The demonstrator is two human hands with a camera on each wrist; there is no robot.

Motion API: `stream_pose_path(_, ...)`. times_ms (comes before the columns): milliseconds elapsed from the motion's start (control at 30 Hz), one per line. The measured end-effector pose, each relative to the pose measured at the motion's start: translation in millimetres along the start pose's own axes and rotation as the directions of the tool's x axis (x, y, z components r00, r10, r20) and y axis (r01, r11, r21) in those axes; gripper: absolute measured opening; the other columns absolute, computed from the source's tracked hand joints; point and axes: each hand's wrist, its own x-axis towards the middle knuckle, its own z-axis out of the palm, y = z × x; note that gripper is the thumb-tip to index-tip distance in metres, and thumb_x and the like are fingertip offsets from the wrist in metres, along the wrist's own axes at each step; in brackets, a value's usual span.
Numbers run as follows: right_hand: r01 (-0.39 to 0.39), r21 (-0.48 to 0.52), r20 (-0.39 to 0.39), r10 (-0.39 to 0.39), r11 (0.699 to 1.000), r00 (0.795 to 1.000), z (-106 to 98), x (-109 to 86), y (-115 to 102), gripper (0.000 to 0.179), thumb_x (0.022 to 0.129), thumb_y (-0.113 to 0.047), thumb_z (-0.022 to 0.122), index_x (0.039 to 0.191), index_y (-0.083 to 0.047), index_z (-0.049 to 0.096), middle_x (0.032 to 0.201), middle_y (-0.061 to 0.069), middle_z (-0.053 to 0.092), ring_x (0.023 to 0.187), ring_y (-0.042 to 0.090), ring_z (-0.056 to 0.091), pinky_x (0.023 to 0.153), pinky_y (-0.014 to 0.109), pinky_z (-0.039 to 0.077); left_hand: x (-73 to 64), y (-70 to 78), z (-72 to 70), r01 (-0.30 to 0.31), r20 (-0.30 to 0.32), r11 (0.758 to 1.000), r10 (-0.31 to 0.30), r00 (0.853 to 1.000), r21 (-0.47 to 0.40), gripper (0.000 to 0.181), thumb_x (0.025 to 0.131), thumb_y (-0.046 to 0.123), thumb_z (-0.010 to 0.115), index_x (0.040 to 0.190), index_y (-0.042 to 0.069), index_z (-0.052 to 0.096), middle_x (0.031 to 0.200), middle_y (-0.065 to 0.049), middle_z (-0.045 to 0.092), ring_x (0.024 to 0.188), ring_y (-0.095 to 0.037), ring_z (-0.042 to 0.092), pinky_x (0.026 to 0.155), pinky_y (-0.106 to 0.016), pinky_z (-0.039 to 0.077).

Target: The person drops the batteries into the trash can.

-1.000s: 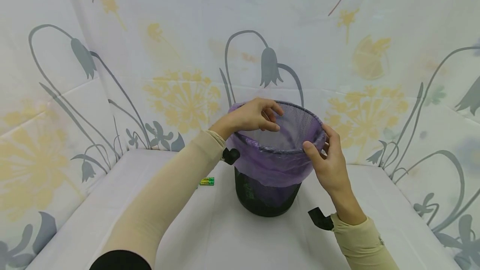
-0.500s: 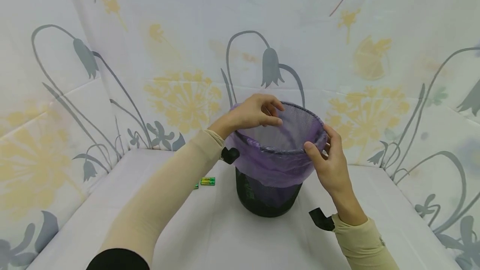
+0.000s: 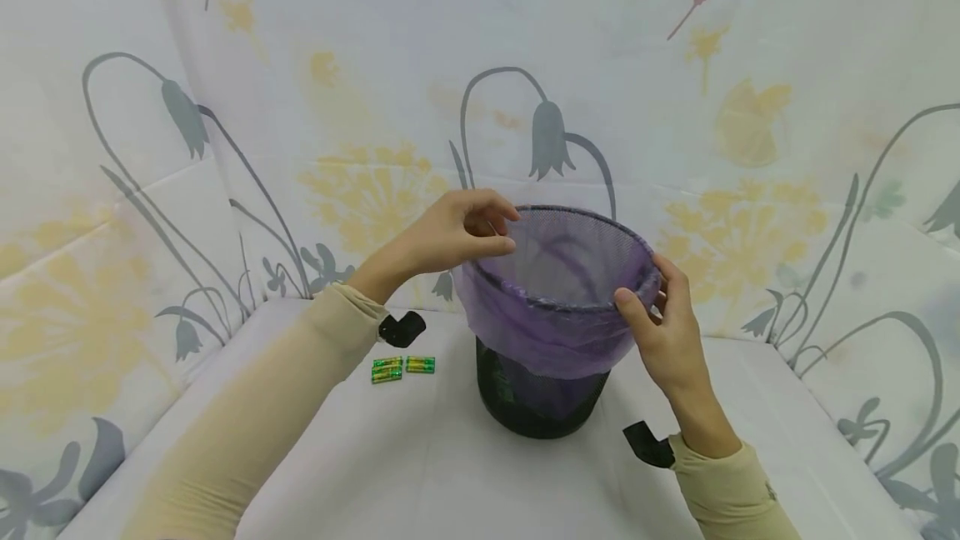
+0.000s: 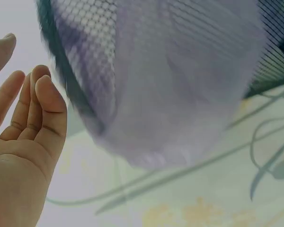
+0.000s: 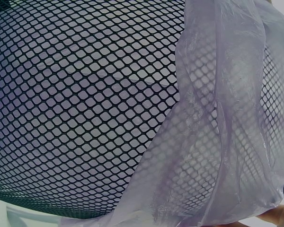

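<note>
A black mesh wastebasket [image 3: 510, 402] stands upright in the middle, lined with a purple trash bag [image 3: 551, 344] folded outward over its rim. My right hand [image 3: 667, 340] grips the lined rim at the right, thumb on the near side. Fingers of that hand [image 5: 277, 215] show at the lower right corner of the right wrist view, beside the mesh and the bag's fold. My left hand [image 3: 453, 227] hovers by the left rim, fingers loosely bent and holding nothing. In the left wrist view, a gap separates the left hand [image 4: 31, 137] from the rim.
Several green and yellow batteries [image 3: 387, 370] lie on the white tabletop [image 3: 420, 457] left of the wastebasket, beneath the left forearm. A flower-printed cloth [image 3: 405, 48] rises behind and at both sides.
My left hand has moved left, away from over the wastebasket's opening to outside its rim. More of the batteries now show. The right hand keeps its grip.
</note>
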Motion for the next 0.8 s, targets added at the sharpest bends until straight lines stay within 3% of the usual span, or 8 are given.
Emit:
stream_pose_path(200, 0.01, -0.006, -0.009, -0.01, 1.0, 1.0, -2, 0.5, 0, 0.065, 0.095, -0.024, 0.058, 0.149, -0.018, 0.023, 0.14, 0.006, 0.039, 0.12, 0.023, 0.045, 0.093, 0.021, 0.038, -24.2, -15.6, -7.4, -0.006, -0.126, 1.0, 0.004, 0.992, -0.01, 0.033, 0.088, 0.014, 0.07, 0.118, 0.006, 0.061, 0.095, -0.007, 0.061, 0.077, -0.02, 0.06, 0.07, -0.032, 0.049)
stream_pose_path(300, 0.014, -0.002, -0.008, -0.014, 1.0, 1.0, -1, 0.9, -1, 0.065, 0.095, -0.023, 0.058, 0.149, -0.018, 0.023, 0.14, 0.006, 0.038, 0.12, 0.023, 0.045, 0.093, 0.021, 0.038, -37.5, -28.0, -8.1, 0.012, -0.16, 1.0, -0.014, 0.987, -0.015, 0.033, 0.088, 0.012, 0.069, 0.118, 0.003, 0.06, 0.095, -0.008, 0.06, 0.076, -0.021, 0.06, 0.068, -0.03, 0.048)
stream_pose_path(533, 0.009, 0.0, -0.004, -0.009, 1.0, 1.0, -1, 1.0, -1, 0.065, 0.095, -0.023, 0.059, 0.149, -0.017, 0.022, 0.139, 0.008, 0.039, 0.121, 0.024, 0.045, 0.094, 0.021, 0.038, -68.5, -64.2, -5.6, 0.094, -0.131, 0.995, -0.097, 0.987, -0.028, 0.031, 0.088, 0.013, 0.07, 0.117, 0.006, 0.06, 0.096, -0.008, 0.059, 0.08, -0.022, 0.06, 0.071, -0.03, 0.05)
stream_pose_path(800, 0.007, -0.005, -0.01, -0.007, 1.0, 1.0, -2, 0.9, 0, 0.065, 0.095, -0.023, 0.058, 0.149, -0.018, 0.023, 0.14, 0.007, 0.038, 0.122, 0.025, 0.045, 0.094, 0.024, 0.039, -96.3, -101.9, 10.2, 0.177, -0.093, 0.984, -0.174, 0.98, 0.022, 0.03, 0.086, 0.015, 0.073, 0.114, 0.009, 0.062, 0.093, -0.004, 0.06, 0.078, -0.02, 0.061, 0.074, -0.034, 0.051)
